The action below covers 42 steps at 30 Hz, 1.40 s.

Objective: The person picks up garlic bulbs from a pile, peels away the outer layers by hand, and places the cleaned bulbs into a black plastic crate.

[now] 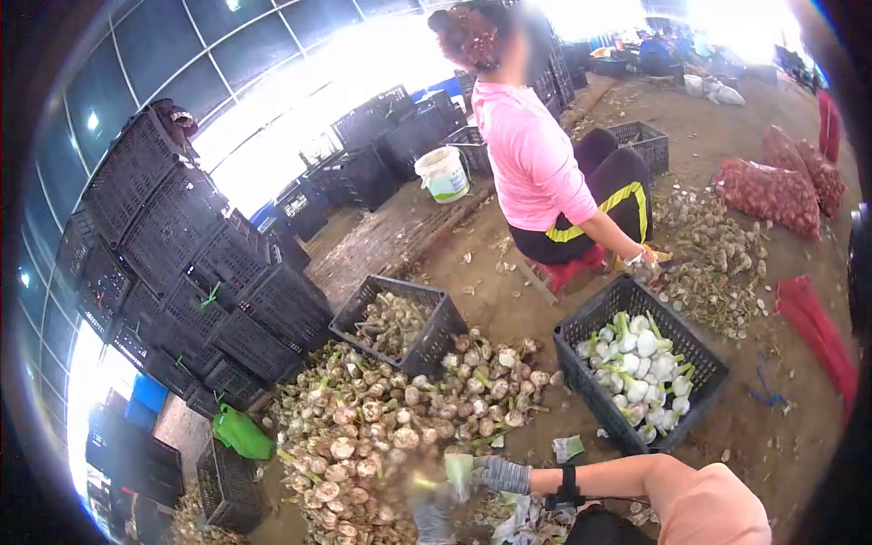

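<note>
My right hand (pixel 505 475), in a grey glove, is closed on a pale green and white flat piece (pixel 460 469), whose kind I cannot make out. Close by on the left is my left hand (pixel 434 520), also gloved and smeared by motion, so its fingers do not show clearly. A blurred yellowish-green stem (pixel 422 481) shows just above it. Both hands are over the near edge of a large heap of unpeeled garlic bulbs (pixel 363 427). Loose husks (pixel 527 520) lie below my right hand.
A black crate (pixel 711 386) of cleaned white garlic stands right; another crate (pixel 445 329) sits behind the heap. Stacked crates (pixel 209 282) rise left. A co-worker in pink (pixel 531 154) crouches ahead by a garlic pile (pixel 713 254). Red mesh sacks (pixel 770 195) lie far right.
</note>
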Each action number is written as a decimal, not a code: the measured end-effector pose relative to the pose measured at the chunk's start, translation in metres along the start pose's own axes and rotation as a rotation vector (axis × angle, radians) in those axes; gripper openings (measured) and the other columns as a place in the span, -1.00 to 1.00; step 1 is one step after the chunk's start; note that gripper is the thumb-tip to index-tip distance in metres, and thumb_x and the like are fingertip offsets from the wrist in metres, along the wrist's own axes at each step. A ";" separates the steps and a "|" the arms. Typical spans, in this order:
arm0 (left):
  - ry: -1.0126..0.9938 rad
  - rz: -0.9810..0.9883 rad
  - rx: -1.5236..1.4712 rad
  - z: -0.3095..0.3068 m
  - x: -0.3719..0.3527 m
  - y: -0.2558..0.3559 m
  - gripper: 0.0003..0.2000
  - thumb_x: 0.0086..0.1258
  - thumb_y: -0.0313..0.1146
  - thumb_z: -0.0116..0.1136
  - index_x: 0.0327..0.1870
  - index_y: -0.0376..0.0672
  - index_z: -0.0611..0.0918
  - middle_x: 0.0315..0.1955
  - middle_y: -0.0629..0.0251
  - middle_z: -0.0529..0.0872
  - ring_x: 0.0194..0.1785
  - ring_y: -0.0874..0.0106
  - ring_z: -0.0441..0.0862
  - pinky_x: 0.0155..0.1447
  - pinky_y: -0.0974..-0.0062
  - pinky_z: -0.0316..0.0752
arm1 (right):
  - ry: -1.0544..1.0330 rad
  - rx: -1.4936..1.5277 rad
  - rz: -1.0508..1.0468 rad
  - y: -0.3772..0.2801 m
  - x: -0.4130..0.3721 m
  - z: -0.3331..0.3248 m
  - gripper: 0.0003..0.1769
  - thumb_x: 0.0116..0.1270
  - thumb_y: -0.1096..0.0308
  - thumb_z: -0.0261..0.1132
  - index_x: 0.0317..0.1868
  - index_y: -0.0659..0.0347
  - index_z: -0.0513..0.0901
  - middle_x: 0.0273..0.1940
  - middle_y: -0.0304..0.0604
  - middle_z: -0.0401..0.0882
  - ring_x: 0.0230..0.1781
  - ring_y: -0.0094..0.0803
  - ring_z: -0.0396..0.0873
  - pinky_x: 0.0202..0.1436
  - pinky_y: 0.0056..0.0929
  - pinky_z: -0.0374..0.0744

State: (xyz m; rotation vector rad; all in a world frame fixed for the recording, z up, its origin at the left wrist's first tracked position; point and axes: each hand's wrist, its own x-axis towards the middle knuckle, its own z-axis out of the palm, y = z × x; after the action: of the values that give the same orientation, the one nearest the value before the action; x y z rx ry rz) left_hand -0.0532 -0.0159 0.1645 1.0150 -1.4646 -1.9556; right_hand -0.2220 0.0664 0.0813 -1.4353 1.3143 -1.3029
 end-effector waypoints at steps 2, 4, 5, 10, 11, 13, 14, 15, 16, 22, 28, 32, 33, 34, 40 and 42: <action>0.008 0.017 0.006 0.000 -0.003 0.006 -0.56 0.44 -0.01 -0.21 -0.03 -0.25 0.49 -0.58 0.33 0.50 -0.63 0.53 0.34 -0.53 0.53 0.32 | 0.096 -0.346 -0.224 0.040 0.009 0.004 -0.34 0.02 0.41 0.30 0.21 0.12 0.34 0.20 -0.01 0.29 0.11 -0.10 0.40 0.14 -0.25 0.45; 0.013 0.025 -0.003 -0.001 -0.004 0.015 -0.56 0.44 -0.01 -0.21 -0.02 -0.25 0.49 -0.60 0.33 0.50 -0.66 0.54 0.32 -0.57 0.53 0.30 | 0.178 -0.377 -0.304 0.021 0.011 -0.001 -0.48 0.07 0.39 0.27 0.11 0.16 0.41 0.09 -0.07 0.40 0.01 -0.17 0.44 0.06 -0.29 0.47; 0.018 0.034 -0.001 -0.002 -0.006 0.017 -0.56 0.44 -0.01 -0.21 -0.02 -0.25 0.49 -0.61 0.34 0.49 -0.68 0.54 0.31 -0.58 0.53 0.29 | 0.185 -0.180 -0.224 0.002 0.010 -0.006 -0.57 0.11 0.38 0.24 0.04 0.19 0.45 0.02 -0.10 0.45 -0.05 -0.23 0.47 0.02 -0.31 0.48; 0.020 0.064 -0.016 -0.007 -0.014 0.030 -0.55 0.44 -0.02 -0.22 0.00 -0.26 0.48 -0.68 0.36 0.48 -0.76 0.57 0.27 -0.67 0.54 0.25 | 0.090 0.805 0.109 -0.116 0.006 -0.025 -0.86 0.18 0.36 0.19 -0.28 0.21 0.56 -0.32 -0.26 0.55 -0.31 -0.55 0.48 -0.20 -0.47 0.50; 0.017 0.066 -0.025 -0.007 -0.017 0.033 -0.55 0.44 -0.02 -0.22 0.00 -0.26 0.48 -0.69 0.36 0.47 -0.78 0.57 0.26 -0.68 0.55 0.24 | 0.063 1.015 0.184 -0.120 0.007 -0.025 -0.86 0.19 0.35 0.18 -0.27 0.19 0.56 -0.34 -0.26 0.55 -0.33 -0.53 0.49 -0.24 -0.46 0.53; -0.008 0.063 -0.064 -0.007 -0.020 0.040 -0.55 0.44 -0.02 -0.22 0.01 -0.26 0.48 -0.71 0.37 0.47 -0.81 0.58 0.24 -0.71 0.55 0.23 | 0.103 1.184 0.455 -0.112 0.016 -0.023 -0.85 0.21 0.32 0.16 -0.26 0.18 0.56 -0.33 -0.24 0.55 -0.36 -0.47 0.53 -0.30 -0.40 0.56; 0.006 0.065 -0.056 -0.007 -0.020 0.043 -0.56 0.44 -0.03 -0.21 0.04 -0.26 0.45 -0.69 0.33 0.48 -0.80 0.58 0.26 -0.72 0.56 0.24 | 0.124 1.261 0.597 -0.110 0.018 -0.022 -0.84 0.23 0.30 0.15 -0.25 0.18 0.56 -0.33 -0.24 0.55 -0.38 -0.44 0.54 -0.33 -0.37 0.58; -0.017 0.042 -0.103 -0.006 -0.022 0.047 -0.56 0.44 -0.05 -0.20 0.07 -0.26 0.41 -0.68 0.29 0.50 -0.80 0.58 0.28 -0.72 0.56 0.25 | 0.125 1.275 0.592 -0.112 0.019 -0.021 -0.83 0.23 0.29 0.14 -0.25 0.17 0.56 -0.33 -0.23 0.55 -0.39 -0.41 0.55 -0.35 -0.34 0.58; -0.042 0.011 -0.166 -0.005 -0.024 0.054 -0.56 0.43 -0.06 -0.19 0.10 -0.27 0.38 -0.66 0.25 0.52 -0.79 0.57 0.31 -0.72 0.57 0.27 | 0.126 1.288 0.589 -0.113 0.019 -0.020 -0.83 0.24 0.28 0.13 -0.24 0.17 0.55 -0.32 -0.23 0.55 -0.40 -0.38 0.56 -0.37 -0.32 0.59; -0.479 -0.660 -1.137 0.019 -0.065 0.123 -0.47 0.42 -0.14 -0.13 0.29 -0.28 0.17 -0.55 0.02 0.62 -0.76 0.56 0.44 -0.73 0.60 0.34 | 0.132 1.144 0.694 -0.123 0.025 -0.018 -0.72 0.20 0.12 0.18 -0.17 0.07 0.54 -0.22 -0.22 0.53 -0.39 -0.36 0.56 -0.37 -0.24 0.59; -0.291 -0.386 -0.891 -0.005 -0.021 0.061 -0.48 0.32 -0.08 0.03 0.15 -0.19 0.19 -0.19 0.01 0.54 -0.46 0.44 0.54 -0.39 0.52 0.48 | 0.205 1.129 0.794 -0.116 0.038 -0.012 -0.78 0.18 0.16 0.26 -0.25 0.09 0.57 -0.41 -0.23 0.56 -0.51 -0.36 0.55 -0.50 -0.27 0.61; -0.007 -0.328 -0.455 0.022 -0.025 0.079 -0.60 0.24 0.04 0.12 -0.38 -0.21 0.59 -0.40 0.25 0.58 -0.33 0.43 0.57 -0.29 0.50 0.52 | 0.188 1.239 0.808 -0.115 0.044 -0.013 -0.80 0.16 0.19 0.28 -0.25 0.07 0.57 -0.43 -0.23 0.55 -0.54 -0.36 0.52 -0.51 -0.29 0.59; -0.084 -0.128 -0.184 -0.008 -0.001 0.041 -0.59 0.20 0.07 0.15 -0.33 -0.17 0.61 -0.44 0.25 0.61 -0.37 0.41 0.58 -0.33 0.49 0.55 | 0.192 1.287 0.758 -0.109 0.048 -0.009 -0.82 0.17 0.22 0.28 -0.25 0.06 0.57 -0.43 -0.23 0.55 -0.56 -0.35 0.50 -0.53 -0.32 0.56; -0.104 0.081 0.080 -0.038 0.023 0.004 -0.57 0.16 0.11 0.18 -0.29 -0.13 0.64 -0.48 0.24 0.63 -0.42 0.38 0.60 -0.38 0.48 0.57 | 0.159 1.218 0.752 -0.105 0.049 -0.007 -0.71 0.13 0.11 0.28 -0.18 0.02 0.54 -0.34 -0.23 0.54 -0.47 -0.33 0.49 -0.44 -0.25 0.53; -0.174 -0.024 0.121 -0.050 0.020 0.005 -0.53 0.20 -0.16 0.20 0.06 -0.26 0.47 -0.03 0.15 0.58 0.01 0.24 0.54 0.10 0.28 0.47 | 0.140 1.058 0.770 -0.075 0.064 -0.003 -0.52 0.06 -0.11 0.27 -0.07 -0.05 0.55 -0.04 -0.17 0.49 -0.22 -0.23 0.45 -0.15 -0.07 0.45; -0.167 0.066 0.208 -0.055 0.016 0.012 -0.57 0.19 -0.19 0.19 0.03 -0.23 0.49 -0.07 0.22 0.59 -0.01 0.29 0.54 0.07 0.34 0.48 | 0.202 1.101 0.799 -0.116 0.070 -0.011 -0.65 0.17 0.00 0.22 -0.17 0.03 0.57 -0.32 -0.24 0.59 -0.45 -0.37 0.51 -0.50 -0.42 0.53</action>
State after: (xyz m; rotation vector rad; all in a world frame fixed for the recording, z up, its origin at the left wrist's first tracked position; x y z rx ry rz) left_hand -0.0194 -0.0641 0.1638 0.8925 -1.8011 -1.9101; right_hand -0.2159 0.0176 0.2076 -0.0002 0.8456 -1.2513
